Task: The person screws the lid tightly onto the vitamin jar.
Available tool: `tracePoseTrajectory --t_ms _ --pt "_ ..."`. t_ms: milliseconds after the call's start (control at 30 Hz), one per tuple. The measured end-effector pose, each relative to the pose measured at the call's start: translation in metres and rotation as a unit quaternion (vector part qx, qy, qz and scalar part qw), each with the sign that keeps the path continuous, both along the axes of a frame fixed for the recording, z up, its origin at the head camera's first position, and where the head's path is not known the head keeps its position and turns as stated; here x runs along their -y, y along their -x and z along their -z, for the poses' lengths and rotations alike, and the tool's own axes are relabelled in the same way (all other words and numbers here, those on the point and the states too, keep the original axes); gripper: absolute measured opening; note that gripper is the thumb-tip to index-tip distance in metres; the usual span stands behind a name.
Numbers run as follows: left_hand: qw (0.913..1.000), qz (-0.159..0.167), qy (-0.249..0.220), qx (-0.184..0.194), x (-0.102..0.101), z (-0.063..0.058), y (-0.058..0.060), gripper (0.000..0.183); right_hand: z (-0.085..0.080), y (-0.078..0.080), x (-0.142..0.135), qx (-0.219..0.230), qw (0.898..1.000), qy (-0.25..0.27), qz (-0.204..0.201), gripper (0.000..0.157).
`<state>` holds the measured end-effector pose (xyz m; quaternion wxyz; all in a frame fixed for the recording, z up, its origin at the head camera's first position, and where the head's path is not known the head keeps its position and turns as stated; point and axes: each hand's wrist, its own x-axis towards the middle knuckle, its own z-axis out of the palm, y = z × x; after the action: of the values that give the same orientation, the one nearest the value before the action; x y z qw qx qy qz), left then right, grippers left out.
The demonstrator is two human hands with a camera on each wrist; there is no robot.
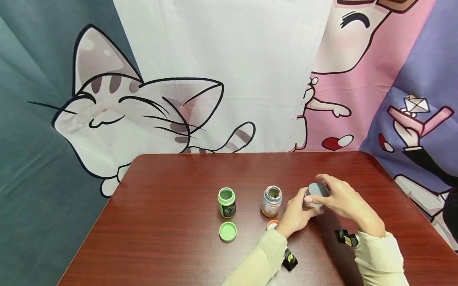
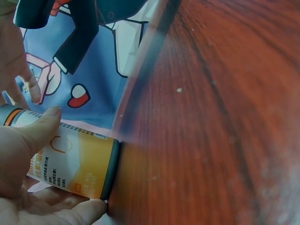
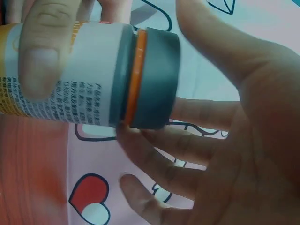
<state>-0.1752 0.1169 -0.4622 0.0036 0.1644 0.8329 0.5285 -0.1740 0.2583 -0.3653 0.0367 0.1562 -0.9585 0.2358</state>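
My left hand (image 1: 296, 212) grips a vitamin bottle (image 3: 89, 75) with a white and orange label around its body, thumb on one side and fingers on the other. On top of it sits a grey cap (image 1: 316, 192), with an orange ring just below. My right hand (image 1: 341, 198) is spread around this cap, thumb toward the near side. In the right wrist view a fingertip (image 3: 129, 131) meets the cap's lower edge, while the thumb extends past it. The bottle's base (image 2: 111, 171) is close to the tabletop in the left wrist view.
Left of the hands stands an uncapped grey bottle (image 1: 272, 202) with an orange base and ragged rim. Farther left is an uncapped green jar (image 1: 227, 203), its green lid (image 1: 228, 231) in front. An orange-rimmed lid (image 1: 273, 224) is partly behind my left wrist. A cartoon curtain (image 1: 268, 59) backs the table (image 1: 171, 222).
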Motion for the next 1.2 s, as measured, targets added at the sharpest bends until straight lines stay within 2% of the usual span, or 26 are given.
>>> tracePoseTrajectory --t_ms 133,333,733,1200 --pt "1.0 0.0 -0.005 0.003 -0.0001 -0.0005 -0.0006 0.06 -0.0025 -0.0012 -0.0013 0.01 1.0 0.012 -0.007 0.079" --pt "0.9999 -0.007 0.011 -0.001 -0.0001 0.0018 0.0 0.059 -0.003 -0.0031 -0.0013 0.016 0.999 0.017 -0.043 0.085" --pt "0.9997 -0.01 0.024 -0.001 -0.0016 0.0005 0.0016 0.059 0.0003 -0.0023 -0.0004 -0.023 0.996 0.011 -0.082 0.063" --pt "0.9996 -0.007 0.029 -0.003 -0.0022 -0.0001 0.0017 0.058 0.0007 -0.0015 -0.0015 -0.022 0.996 0.003 -0.082 0.053"
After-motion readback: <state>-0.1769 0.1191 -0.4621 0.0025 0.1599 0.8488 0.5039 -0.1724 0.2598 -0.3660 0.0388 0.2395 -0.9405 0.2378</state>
